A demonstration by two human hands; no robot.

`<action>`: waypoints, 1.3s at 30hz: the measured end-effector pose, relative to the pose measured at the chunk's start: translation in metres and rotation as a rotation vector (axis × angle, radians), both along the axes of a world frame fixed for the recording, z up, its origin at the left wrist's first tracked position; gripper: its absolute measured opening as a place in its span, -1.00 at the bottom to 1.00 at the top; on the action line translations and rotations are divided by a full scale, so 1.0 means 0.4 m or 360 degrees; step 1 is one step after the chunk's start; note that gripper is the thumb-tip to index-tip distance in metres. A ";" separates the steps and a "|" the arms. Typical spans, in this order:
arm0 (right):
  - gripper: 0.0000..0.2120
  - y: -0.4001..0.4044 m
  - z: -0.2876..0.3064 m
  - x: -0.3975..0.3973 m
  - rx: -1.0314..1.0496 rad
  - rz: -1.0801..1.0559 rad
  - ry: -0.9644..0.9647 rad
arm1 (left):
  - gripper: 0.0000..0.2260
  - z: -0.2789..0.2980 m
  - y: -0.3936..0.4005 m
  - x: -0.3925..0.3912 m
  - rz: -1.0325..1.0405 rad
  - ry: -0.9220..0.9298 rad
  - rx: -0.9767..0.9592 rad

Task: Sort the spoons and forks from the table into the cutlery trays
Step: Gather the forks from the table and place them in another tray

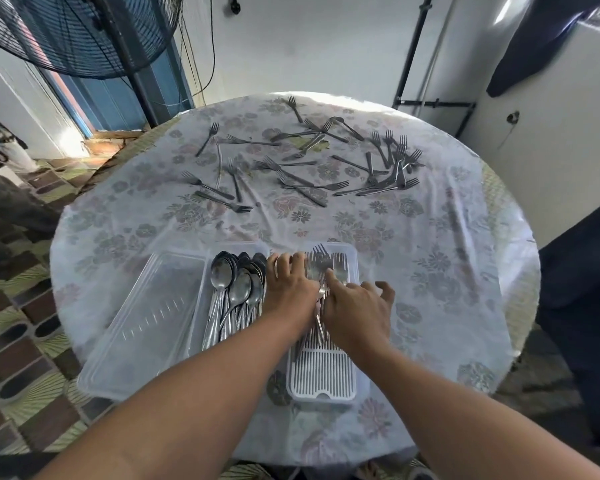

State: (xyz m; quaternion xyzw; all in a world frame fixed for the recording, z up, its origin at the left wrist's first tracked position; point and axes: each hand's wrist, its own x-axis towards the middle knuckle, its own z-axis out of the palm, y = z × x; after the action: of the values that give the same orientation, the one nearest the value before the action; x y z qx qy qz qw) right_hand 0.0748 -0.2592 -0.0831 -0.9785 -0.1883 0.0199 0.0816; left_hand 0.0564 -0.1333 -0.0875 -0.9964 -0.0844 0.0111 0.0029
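A: Forks?
B: Stacked forks [321, 268] in the right tray [352, 258]; more scattered forks [302, 188] far side of the table [447, 237].
A: Hands?
B: Left hand [288, 284] and right hand [355, 304] both flat, fingers spread, pressing the stack. Spoons [238, 289] in the middle tray [238, 247].

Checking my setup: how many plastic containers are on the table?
3: a clear empty plastic tray at left, a clear tray of metal spoons in the middle, and a white slotted tray holding forks at right.

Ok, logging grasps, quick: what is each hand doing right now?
Left hand: open, fingers resting on the forks in the tray.
Right hand: open, fingers spread over those forks.
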 end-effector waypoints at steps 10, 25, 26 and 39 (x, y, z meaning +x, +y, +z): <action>-0.25 0.036 -0.003 0.028 -0.0535 0.0295 0.0137 | -0.75 -0.018 -0.007 0.033 0.0214 0.0018 -0.0120; -0.42 0.019 -0.025 0.121 -0.0672 0.0336 -0.0053 | -0.37 -0.020 0.049 0.047 0.0134 0.0324 -0.0002; -0.40 0.017 -0.026 0.124 -0.0662 0.0335 -0.0055 | -0.34 -0.021 0.048 0.051 0.0146 0.0373 0.0010; -0.36 0.029 -0.050 0.141 -0.0474 0.0378 -0.0065 | -0.38 0.001 0.049 0.061 0.0173 0.0386 0.0053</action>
State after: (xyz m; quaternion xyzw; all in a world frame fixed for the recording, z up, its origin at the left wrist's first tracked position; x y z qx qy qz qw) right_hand 0.1313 -0.2477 -0.1030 -0.9509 -0.2990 0.0372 -0.0709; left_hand 0.0809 -0.1137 -0.0870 -0.9815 -0.1374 0.1302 0.0291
